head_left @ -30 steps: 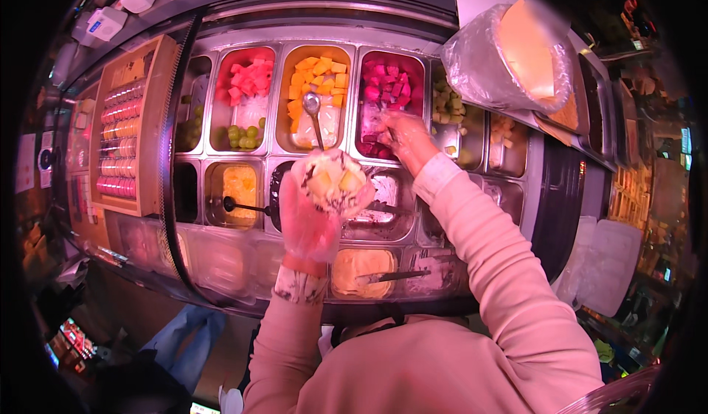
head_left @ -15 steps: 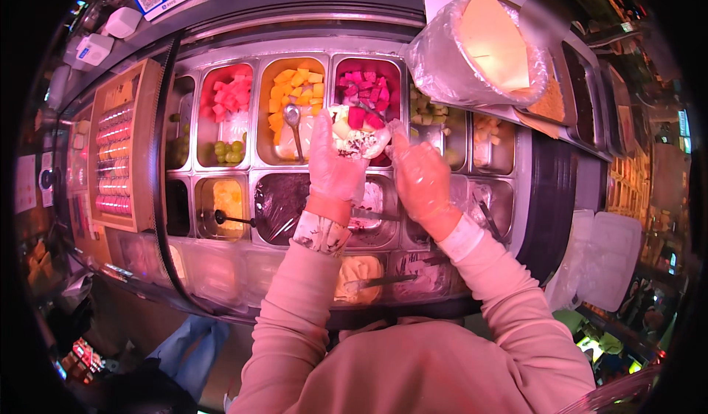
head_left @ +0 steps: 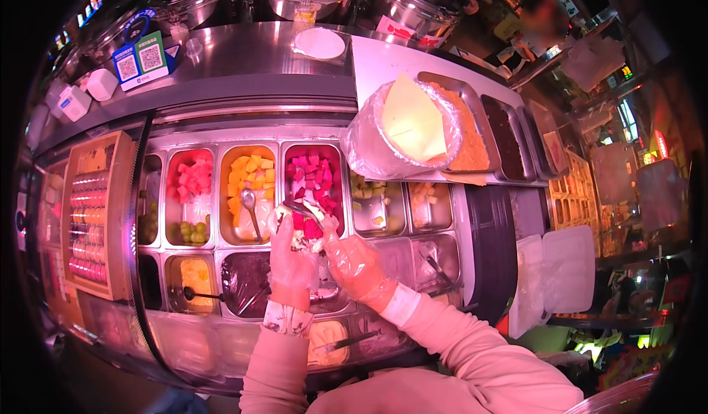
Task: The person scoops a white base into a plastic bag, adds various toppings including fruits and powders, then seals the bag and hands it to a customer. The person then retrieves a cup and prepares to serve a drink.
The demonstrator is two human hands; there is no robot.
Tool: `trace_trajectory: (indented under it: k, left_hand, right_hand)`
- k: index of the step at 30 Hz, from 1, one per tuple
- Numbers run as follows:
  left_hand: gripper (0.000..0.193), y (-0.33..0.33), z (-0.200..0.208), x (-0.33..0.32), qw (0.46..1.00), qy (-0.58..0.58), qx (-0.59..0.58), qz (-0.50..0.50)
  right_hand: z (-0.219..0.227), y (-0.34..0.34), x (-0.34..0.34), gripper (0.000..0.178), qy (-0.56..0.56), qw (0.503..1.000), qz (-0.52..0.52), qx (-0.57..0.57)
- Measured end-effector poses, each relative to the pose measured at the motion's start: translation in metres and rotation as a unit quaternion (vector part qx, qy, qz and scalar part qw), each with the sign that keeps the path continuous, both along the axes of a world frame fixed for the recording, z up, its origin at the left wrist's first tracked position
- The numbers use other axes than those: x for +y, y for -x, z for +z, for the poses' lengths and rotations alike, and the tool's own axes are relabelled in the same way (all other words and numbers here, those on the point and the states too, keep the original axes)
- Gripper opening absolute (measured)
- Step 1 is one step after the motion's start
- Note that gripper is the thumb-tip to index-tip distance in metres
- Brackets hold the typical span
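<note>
My left hand (head_left: pixel 293 270), in a clear plastic glove, cups a soft pale wrap (head_left: pixel 302 243) from below. Cream, dark crumbs and pink dragon fruit cubes (head_left: pixel 310 226) show on top of it. My right hand (head_left: pixel 359 268), gloved too, has its fingers bent in at the wrap's right edge, seeming to pinch it. Just beyond is a metal pan of dragon fruit cubes (head_left: pixel 313 176), where a dark utensil (head_left: pixel 299 207) shows over the wrap's far edge. To the left, a spoon (head_left: pixel 249 201) rests in the pan of mango cubes (head_left: pixel 247 172).
Pans of watermelon cubes (head_left: pixel 193 179) and green grapes (head_left: pixel 193 232) lie left. A plastic-lined tub (head_left: pixel 369 137) stands at the far right, beside a tray of orange-brown crumbs (head_left: pixel 470 135). Nearer are a film-covered dark pan (head_left: pixel 247 285) and a wooden-framed case (head_left: pixel 99 215) at left.
The view has shifted, so the pans sit lower and further left, with more of the back counter showing. The wrap stays in my left hand; my right fingers have come closer round its edge.
</note>
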State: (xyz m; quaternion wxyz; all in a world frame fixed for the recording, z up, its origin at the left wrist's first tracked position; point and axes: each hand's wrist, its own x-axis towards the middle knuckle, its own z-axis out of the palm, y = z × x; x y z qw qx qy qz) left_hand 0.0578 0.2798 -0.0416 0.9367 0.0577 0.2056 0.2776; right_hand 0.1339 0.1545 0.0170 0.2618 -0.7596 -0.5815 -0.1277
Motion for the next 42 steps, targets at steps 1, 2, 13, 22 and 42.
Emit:
trace_trajectory:
  k: [1,2,13,22,42]
  left_hand:
    - [0.041,0.002,0.005,-0.001,1.0,-0.024,0.009,0.005]
    - [0.041,0.003,0.008,-0.001,0.999,-0.047,0.018,0.012]
    - [0.041,0.061,0.026,0.027,0.995,-0.037,0.035,0.083]
    - [0.029,0.132,0.027,0.029,0.99,-0.001,0.059,0.128]
    - [0.044,0.189,0.038,0.018,0.988,0.054,0.038,0.142]
  right_hand:
    - [0.0,0.003,0.0,0.063,0.001,1.0,-0.003,0.006]
    - [-0.001,0.005,0.0,0.062,0.003,1.0,-0.006,0.013]
    - [-0.041,-0.034,0.031,0.041,-0.021,0.82,-0.138,0.555]
    - [-0.066,-0.033,0.148,0.021,0.072,0.996,-0.004,0.055]
    - [-0.175,0.032,0.221,0.017,0.297,0.777,-0.145,0.535]
